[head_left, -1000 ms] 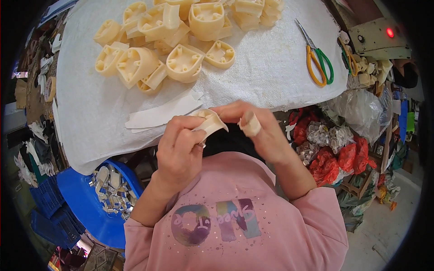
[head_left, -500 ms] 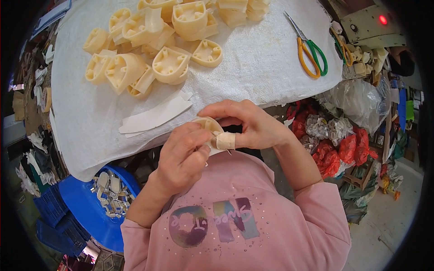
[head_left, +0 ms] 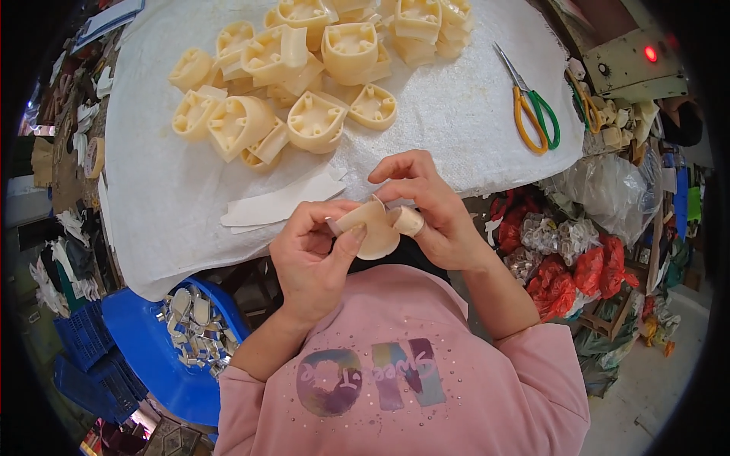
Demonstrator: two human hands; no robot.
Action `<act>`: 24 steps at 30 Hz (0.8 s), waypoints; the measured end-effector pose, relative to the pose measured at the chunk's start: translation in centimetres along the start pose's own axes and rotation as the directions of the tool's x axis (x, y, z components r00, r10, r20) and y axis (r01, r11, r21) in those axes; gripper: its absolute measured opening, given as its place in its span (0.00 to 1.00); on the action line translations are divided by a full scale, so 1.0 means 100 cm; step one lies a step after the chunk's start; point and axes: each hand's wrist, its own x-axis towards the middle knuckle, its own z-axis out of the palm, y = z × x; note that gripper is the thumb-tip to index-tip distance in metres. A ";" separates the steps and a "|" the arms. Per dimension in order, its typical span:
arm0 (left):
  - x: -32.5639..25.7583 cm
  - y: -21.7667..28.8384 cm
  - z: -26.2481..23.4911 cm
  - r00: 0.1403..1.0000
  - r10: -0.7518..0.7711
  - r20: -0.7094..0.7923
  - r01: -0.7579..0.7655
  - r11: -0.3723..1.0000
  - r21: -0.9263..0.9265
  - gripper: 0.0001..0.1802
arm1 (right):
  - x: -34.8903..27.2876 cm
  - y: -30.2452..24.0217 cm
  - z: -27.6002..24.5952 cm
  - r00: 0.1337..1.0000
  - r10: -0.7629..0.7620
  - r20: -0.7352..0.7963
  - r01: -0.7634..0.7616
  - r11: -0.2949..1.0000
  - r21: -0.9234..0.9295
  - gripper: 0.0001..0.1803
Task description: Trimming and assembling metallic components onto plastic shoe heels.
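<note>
- Left hand pinches a cream moulded heel piece between thumb and fingers, just below the white cloth's near edge
- Right hand closes on the piece's other side; one fingertip is taped
- Beyond on the cloth: white strips, then a heap of cream heel blocks
- Risk: the piece may slip from so light a pinch and drop towards the blue tub below the cloth

Person seen from above, wearing a pink long-sleeved top; both sleeves reached to the forearms and ended short of the wrists, leaving the hands bare; the chest carried a row of large rounded letter shapes in purple, grey and multicoloured print; small pale studs were scattered across the fabric around this print; the right thumb was wrapped in pale tape.
</note>
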 end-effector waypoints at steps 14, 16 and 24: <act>0.004 0.001 0.004 0.998 -0.013 0.067 0.007 0.996 0.084 0.07 | -0.002 -0.001 0.006 0.979 0.203 0.011 -0.201 0.961 0.192 0.06; 0.005 0.001 0.006 0.997 -0.003 0.074 -0.006 0.993 0.115 0.06 | 0.000 -0.008 0.008 0.992 0.113 -0.053 -0.115 0.992 -0.043 0.05; 0.010 0.000 0.001 0.987 -0.146 0.073 0.147 0.989 -0.010 0.09 | -0.008 0.002 0.011 0.949 0.310 -0.052 -0.258 0.862 0.436 0.09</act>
